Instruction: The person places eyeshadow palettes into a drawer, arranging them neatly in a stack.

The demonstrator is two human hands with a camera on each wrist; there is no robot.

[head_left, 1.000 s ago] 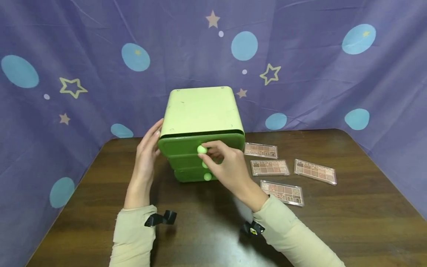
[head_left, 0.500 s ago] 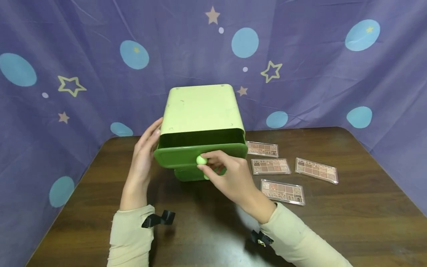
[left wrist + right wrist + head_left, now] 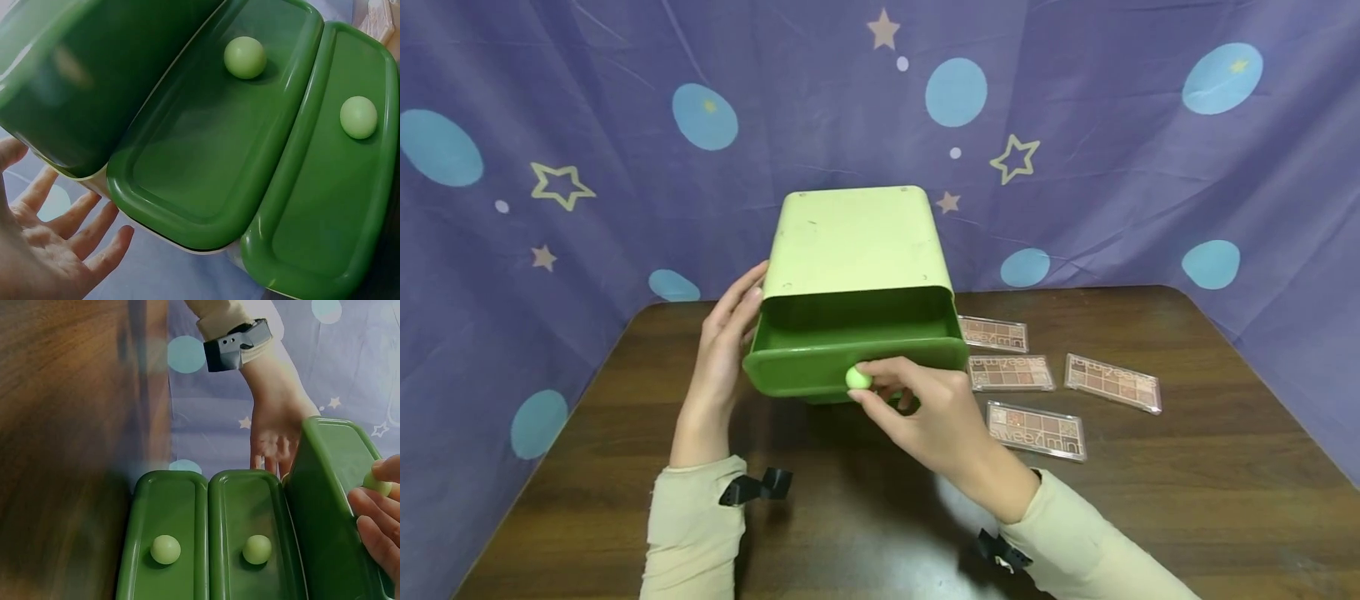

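Observation:
A small green chest of drawers [image 3: 857,237] with a pale green shell stands on the table. Its top drawer [image 3: 805,372] is pulled well out toward me, and the part of its inside that shows looks bare. My right hand [image 3: 932,412] pinches that drawer's round pale knob [image 3: 858,377] between thumb and fingers. With fingers straight, my left hand [image 3: 722,354] rests against the shell's left side. In the left wrist view the middle drawer [image 3: 200,150] and the bottom drawer [image 3: 331,169] are closed, each with its own round knob.
Several clear-lidded eyeshadow palettes lie on the wooden table [image 3: 1210,467] right of the chest. The nearest palette [image 3: 1036,430] is close to my right forearm; another palette [image 3: 1112,383] lies farther right. A purple curtain [image 3: 1075,192] hangs behind the table.
The top drawer has slid out from nearly closed to well out, drawn toward me by my right hand on its knob. My left hand has stayed at the chest's left side.

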